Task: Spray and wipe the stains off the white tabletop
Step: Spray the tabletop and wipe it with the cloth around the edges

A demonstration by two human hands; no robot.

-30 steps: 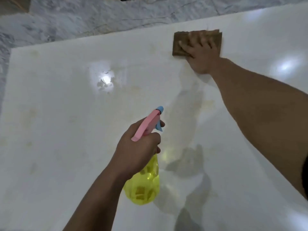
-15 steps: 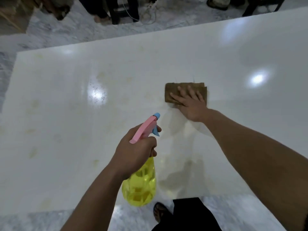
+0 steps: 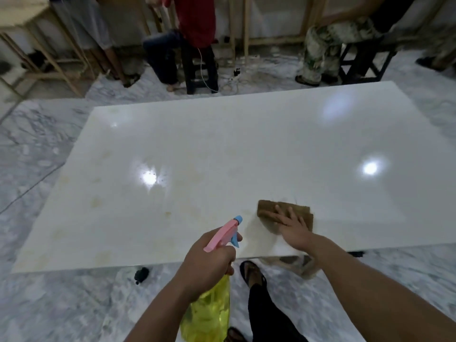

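The left hand (image 3: 209, 265) grips a spray bottle (image 3: 207, 314) (yellow body with liquid inside, pink head, blue nozzle), held off the near edge of the white tabletop (image 3: 246, 154). Just right of it, the right hand (image 3: 293, 228) presses flat-fingered on a brown cloth (image 3: 269, 211). Faint yellowish stains (image 3: 96, 201) mottle the glossy surface left of the hands.

tabletop (image 3: 246, 149): white, glossy, yellowish stains left | cloth (image 3: 269, 210): brown, flat, near edge | spray bottle (image 3: 209, 314): yellow, pink-headed, tilted
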